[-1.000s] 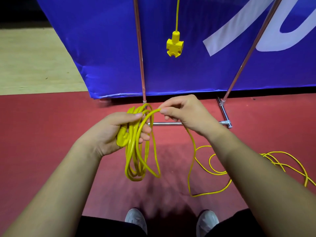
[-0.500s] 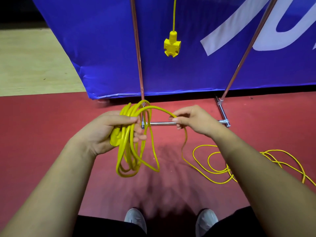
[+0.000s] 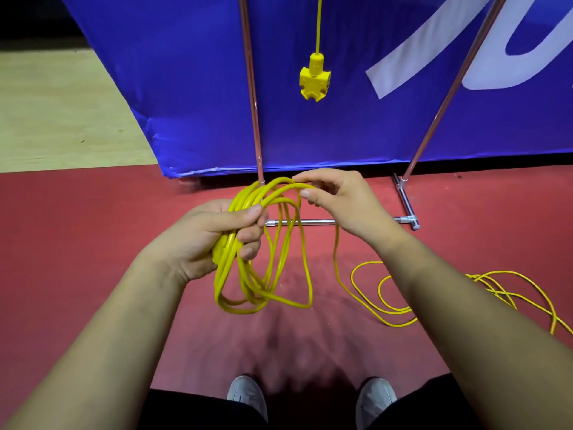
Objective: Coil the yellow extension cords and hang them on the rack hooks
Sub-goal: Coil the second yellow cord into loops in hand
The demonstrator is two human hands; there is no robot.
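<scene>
My left hand (image 3: 214, 240) grips the top of a coil of yellow extension cord (image 3: 263, 287) whose several loops hang below my fingers. My right hand (image 3: 338, 200) pinches the same cord just right of the coil's top and holds a fresh loop against it. The uncoiled part of the cord (image 3: 434, 293) trails from my right hand down to the red floor at the right. Another yellow cord hangs from above with its yellow socket head (image 3: 314, 79) in front of the blue banner. The rack's hooks are out of view.
The rack's metal uprights (image 3: 252, 113) rise behind my hands, and its base bar (image 3: 310, 222) lies on the red floor (image 3: 93, 231). A blue banner (image 3: 186, 72) stands behind the rack. My two shoes (image 3: 248, 395) show at the bottom edge.
My right hand drew out to the right along the cord, then came back to the coil with a new loop. The slack on the floor has shifted towards me.
</scene>
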